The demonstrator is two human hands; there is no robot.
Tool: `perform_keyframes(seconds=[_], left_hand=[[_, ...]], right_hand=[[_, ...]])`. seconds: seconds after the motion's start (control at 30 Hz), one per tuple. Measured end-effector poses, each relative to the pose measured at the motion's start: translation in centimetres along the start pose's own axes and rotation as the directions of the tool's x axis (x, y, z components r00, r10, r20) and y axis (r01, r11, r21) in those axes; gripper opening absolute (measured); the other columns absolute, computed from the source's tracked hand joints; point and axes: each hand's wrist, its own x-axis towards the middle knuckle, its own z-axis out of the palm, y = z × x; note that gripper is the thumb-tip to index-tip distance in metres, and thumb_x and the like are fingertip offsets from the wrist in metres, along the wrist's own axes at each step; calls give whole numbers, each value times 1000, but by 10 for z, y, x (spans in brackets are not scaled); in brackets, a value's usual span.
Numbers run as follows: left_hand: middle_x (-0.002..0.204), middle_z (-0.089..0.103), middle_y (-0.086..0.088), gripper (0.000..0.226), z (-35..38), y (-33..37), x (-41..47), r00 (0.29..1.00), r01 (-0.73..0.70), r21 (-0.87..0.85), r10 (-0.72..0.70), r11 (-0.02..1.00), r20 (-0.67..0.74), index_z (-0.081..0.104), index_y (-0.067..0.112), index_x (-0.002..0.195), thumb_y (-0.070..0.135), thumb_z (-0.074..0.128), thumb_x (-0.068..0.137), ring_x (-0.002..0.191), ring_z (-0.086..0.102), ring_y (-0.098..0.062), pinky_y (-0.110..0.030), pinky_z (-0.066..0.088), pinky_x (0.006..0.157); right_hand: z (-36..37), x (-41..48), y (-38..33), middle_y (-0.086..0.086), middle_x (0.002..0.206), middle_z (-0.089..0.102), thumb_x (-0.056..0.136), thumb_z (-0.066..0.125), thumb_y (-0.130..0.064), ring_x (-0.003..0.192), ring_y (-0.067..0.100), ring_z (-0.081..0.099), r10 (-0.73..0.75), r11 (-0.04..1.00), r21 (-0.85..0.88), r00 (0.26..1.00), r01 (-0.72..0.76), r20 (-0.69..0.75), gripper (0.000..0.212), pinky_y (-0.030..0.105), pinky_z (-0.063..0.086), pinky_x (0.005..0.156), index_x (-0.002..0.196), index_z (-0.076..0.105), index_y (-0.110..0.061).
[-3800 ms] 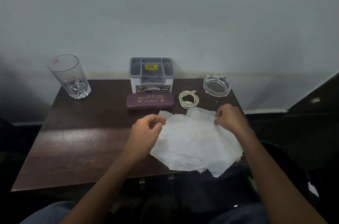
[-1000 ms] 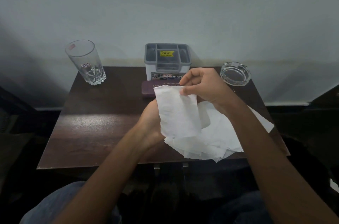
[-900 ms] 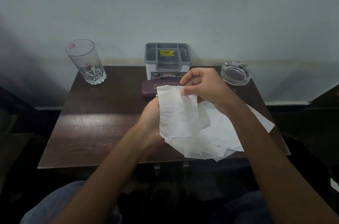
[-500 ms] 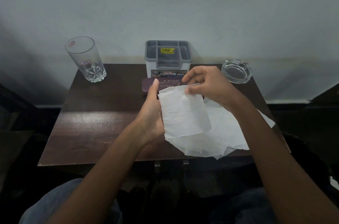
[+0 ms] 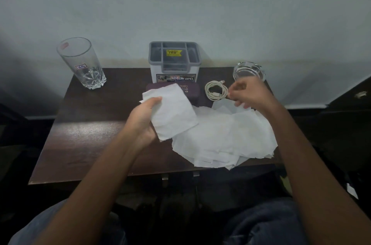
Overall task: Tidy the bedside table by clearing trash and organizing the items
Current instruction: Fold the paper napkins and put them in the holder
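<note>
Our left hand (image 5: 143, 119) grips one tissue (image 5: 172, 110) so our right hand (image 5: 250, 93), seemingly pinching, takes the tissue pile (image 5: 224, 138).

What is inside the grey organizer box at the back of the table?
The organizer box shows several open grey compartments and a yellow price sticker in the middle one. No stored items are visible, but the compartment bottoms are shadowed, so small contents cannot be ruled out.

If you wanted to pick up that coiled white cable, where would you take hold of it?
Probably pinch across the bundled loops of the coiled white cable from straight above. It lies flat on the table, so nothing sticks up to grab; gripping several strands together should keep the coil from unravelling. The right hand is nearest.
</note>
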Motion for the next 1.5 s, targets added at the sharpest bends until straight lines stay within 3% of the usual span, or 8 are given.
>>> perform_keyframes(seconds=[0.13,0.23,0.43,0.73,1.1,1.27,1.37,1.5], left_hand=[[90,66,-4,16,-10,3,10,975,-129,-6,126,992,-181,57,14,104,22,57,90,80,65,-24,-37,53,72],[95,65,-3,19,-14,5,13,959,-172,7,169,985,-230,55,14,106,23,57,89,86,64,-25,-39,52,82],[88,64,-1,6,-18,6,16,957,-182,-14,174,983,-230,57,16,94,21,55,90,77,63,-22,-35,50,72],[91,64,-4,20,-16,4,19,964,-182,-5,177,983,-200,55,13,109,21,56,90,79,63,-24,-42,50,84],[95,67,-9,21,-4,0,14,991,-7,-33,11,999,136,64,12,103,21,53,87,78,63,-26,-35,49,70],[114,64,-8,32,1,-3,15,947,38,-235,40,971,317,61,10,115,22,53,86,105,61,-26,-41,47,95],[122,64,-12,43,0,-2,14,949,40,-284,53,958,311,57,14,125,37,38,95,114,60,-31,-46,43,101],[112,69,-12,56,5,0,7,966,-19,-312,98,950,239,60,15,122,53,29,95,104,65,-29,-42,51,88]], right_hand=[[21,2,14,9,84,67,76,69,-9,66,18,58,53,962,-273,983,-3,177,4,26,47,55,78,68,-13],[37,5,15,6,85,65,74,73,-17,83,24,63,50,936,-353,985,11,164,8,34,50,74,80,68,-14],[47,9,11,1,77,61,74,67,-8,83,24,61,39,926,-378,993,5,107,21,30,45,70,62,57,-21],[6,-5,-20,2,59,60,73,65,9,49,2,50,-132,982,160,974,103,185,23,12,40,53,63,59,-10],[-3,-21,-58,0,67,66,73,65,11,58,10,59,-375,812,569,863,130,338,23,20,49,57,82,66,-11],[35,-16,-70,0,67,65,75,61,12,60,14,58,-190,637,770,977,48,97,24,25,48,57,78,63,-12],[60,-16,-72,3,73,64,74,63,7,72,19,57,-14,726,686,999,33,-34,23,31,46,69,74,63,-16],[68,-18,-71,1,69,61,74,61,7,65,12,54,10,773,633,997,39,-74,23,20,42,60,74,61,-16]])
